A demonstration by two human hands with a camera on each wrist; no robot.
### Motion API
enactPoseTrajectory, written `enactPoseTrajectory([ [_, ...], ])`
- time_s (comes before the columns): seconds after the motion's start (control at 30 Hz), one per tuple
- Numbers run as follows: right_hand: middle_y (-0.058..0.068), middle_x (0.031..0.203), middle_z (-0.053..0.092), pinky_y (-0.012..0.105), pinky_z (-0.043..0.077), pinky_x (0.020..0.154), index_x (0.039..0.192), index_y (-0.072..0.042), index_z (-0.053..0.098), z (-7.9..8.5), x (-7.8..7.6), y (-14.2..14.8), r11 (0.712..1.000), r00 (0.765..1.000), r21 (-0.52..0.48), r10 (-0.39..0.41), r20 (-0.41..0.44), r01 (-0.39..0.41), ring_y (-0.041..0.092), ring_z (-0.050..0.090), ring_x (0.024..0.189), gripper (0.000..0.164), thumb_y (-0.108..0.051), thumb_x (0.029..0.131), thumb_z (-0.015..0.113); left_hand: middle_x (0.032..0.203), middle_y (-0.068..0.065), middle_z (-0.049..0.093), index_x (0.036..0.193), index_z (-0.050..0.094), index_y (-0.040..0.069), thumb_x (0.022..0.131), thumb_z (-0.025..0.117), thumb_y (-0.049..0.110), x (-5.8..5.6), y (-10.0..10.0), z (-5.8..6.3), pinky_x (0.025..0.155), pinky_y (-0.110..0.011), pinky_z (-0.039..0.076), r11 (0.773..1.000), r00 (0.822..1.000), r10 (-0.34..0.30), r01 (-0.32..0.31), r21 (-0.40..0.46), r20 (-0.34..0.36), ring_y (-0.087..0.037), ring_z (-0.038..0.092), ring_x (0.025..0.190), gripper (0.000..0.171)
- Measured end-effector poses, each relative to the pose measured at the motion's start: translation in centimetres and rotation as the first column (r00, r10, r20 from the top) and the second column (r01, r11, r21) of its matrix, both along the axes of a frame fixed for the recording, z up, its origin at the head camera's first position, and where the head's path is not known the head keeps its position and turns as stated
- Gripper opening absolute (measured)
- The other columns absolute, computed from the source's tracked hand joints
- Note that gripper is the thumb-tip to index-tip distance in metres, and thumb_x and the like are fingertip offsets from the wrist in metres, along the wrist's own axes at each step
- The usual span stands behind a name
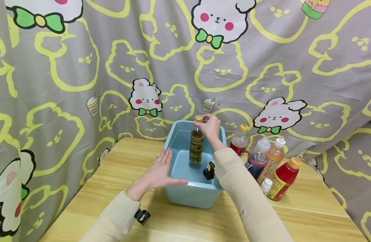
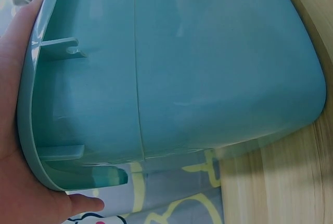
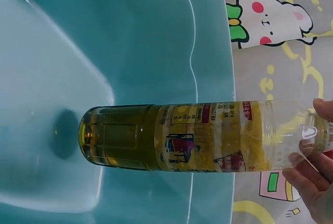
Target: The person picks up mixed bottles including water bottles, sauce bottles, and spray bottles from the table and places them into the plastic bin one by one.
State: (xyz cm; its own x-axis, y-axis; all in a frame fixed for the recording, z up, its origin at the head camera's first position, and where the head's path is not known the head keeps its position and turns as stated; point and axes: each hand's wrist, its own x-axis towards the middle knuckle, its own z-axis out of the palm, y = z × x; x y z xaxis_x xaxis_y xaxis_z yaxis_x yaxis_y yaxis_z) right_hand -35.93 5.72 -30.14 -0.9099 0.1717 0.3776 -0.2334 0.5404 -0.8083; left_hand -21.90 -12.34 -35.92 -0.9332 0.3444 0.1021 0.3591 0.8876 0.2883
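My right hand (image 1: 211,127) pinches the neck of a clear bottle of amber liquid (image 1: 196,146), just below its gold cap. Held upright, the bottle hangs inside a light blue plastic bin (image 1: 192,196). In the right wrist view the labelled bottle (image 3: 208,138) has its base over the bin floor, and a dark shadow shows beside it. My left hand (image 1: 158,171) rests on the bin's near left rim with fingers straight and thumb spread along the front edge. From the left wrist view, that hand (image 2: 21,146) lies along the rim, against the bin's outer wall (image 2: 208,67).
Right of the bin stand several bottles: a yellow-capped one with dark red liquid (image 1: 239,143), a dark blue-labelled one (image 1: 258,158), an orange one (image 1: 273,158), a small white-capped one (image 1: 266,185) and a red sauce bottle (image 1: 283,179). A patterned curtain (image 1: 173,67) hangs behind the wooden table (image 1: 128,158).
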Motion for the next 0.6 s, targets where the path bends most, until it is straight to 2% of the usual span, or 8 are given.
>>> enactPoseTrajectory([
  [0.27, 0.009, 0.085, 0.067, 0.031, 0.049, 0.065, 0.093, -0.005, 0.065, -0.9, -0.5, -0.9, 1.000, 1.000, -0.003, 0.012, 0.018, -0.012, 0.019, 0.062, 0.076, 0.037, -0.023, 0.064, 0.080, 0.145, -0.021, 0.005, 0.139, 0.010, -0.006, 0.063, 0.046, 0.079, 0.1, 0.1, -0.1, 0.105, -0.045, 0.012, 1.000, 1.000, 0.006, -0.006, 0.004, -0.002, -0.031, -0.001, 0.133, 0.119],
  [0.6, 0.010, 0.085, 0.066, 0.031, 0.049, 0.065, 0.092, -0.003, 0.065, -1.6, -1.0, -1.5, 0.998, 0.999, -0.054, 0.020, 0.043, -0.018, 0.020, 0.061, 0.076, 0.036, -0.020, 0.064, 0.080, 0.145, -0.019, 0.004, 0.139, 0.009, -0.005, 0.063, 0.044, 0.080, 0.2, 0.2, 0.0, 0.105, -0.044, 0.011, 1.000, 1.000, 0.012, -0.012, 0.004, 0.002, -0.029, -0.001, 0.133, 0.120],
])
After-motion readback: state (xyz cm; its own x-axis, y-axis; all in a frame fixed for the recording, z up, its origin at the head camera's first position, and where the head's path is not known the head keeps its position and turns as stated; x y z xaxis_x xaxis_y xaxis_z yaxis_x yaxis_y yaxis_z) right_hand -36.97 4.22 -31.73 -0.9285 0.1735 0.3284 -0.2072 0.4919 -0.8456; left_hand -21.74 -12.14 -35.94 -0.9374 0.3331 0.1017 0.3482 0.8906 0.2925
